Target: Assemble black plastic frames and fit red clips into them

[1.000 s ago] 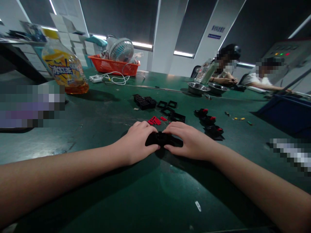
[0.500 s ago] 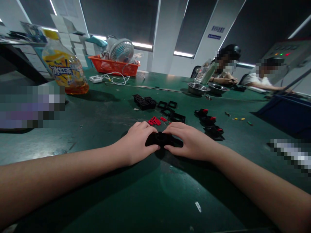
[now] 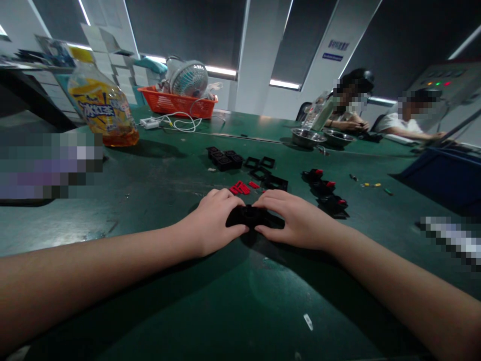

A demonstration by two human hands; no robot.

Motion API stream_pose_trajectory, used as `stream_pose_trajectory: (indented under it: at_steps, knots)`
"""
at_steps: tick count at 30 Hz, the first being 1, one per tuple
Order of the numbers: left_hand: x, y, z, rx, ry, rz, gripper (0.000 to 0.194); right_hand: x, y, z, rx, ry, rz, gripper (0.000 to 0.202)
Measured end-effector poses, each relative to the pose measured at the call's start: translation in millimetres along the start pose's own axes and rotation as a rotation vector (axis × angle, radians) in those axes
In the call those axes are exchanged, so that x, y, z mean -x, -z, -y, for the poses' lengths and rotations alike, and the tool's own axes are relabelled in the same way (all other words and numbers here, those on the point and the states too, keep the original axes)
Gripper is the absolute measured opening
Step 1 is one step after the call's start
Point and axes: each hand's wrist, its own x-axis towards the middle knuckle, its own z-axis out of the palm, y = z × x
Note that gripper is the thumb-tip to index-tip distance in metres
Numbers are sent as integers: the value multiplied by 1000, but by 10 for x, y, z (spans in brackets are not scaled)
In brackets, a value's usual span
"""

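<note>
Between my two hands is a black part (image 3: 252,215), low over the green table (image 3: 225,301). My left hand (image 3: 216,220) grips its left side between thumb and fingers, and my right hand (image 3: 296,218) grips its right side the same way. Just beyond my fingers lie several small red pieces (image 3: 240,188). Behind them are a cluster of black blocks (image 3: 224,158) and some black square frames (image 3: 259,173). Several black parts with red pieces on them (image 3: 326,187) rest to the right, past my right hand.
An orange drink bottle (image 3: 103,100) stands at the left. Behind are a red basket (image 3: 176,103) holding a fan and a white cable (image 3: 180,123). Metal bowls (image 3: 308,138), a blue bin (image 3: 447,175) and two people (image 3: 349,110) are at the right.
The whole view has shifted very slightly. Both hands keep their grip on the black part, with no clear movement.
</note>
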Motion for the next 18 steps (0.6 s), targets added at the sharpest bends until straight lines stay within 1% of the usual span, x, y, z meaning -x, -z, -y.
stream_pose_trajectory:
  at_steps: [4,18]
  knots:
    - [-3,-6,3,6,1,-9,36,7,-3,-7,1,9,3,29]
    - [1,-2,8,4,9,-2,36,-3,-2,-4,-5,10,-10,26]
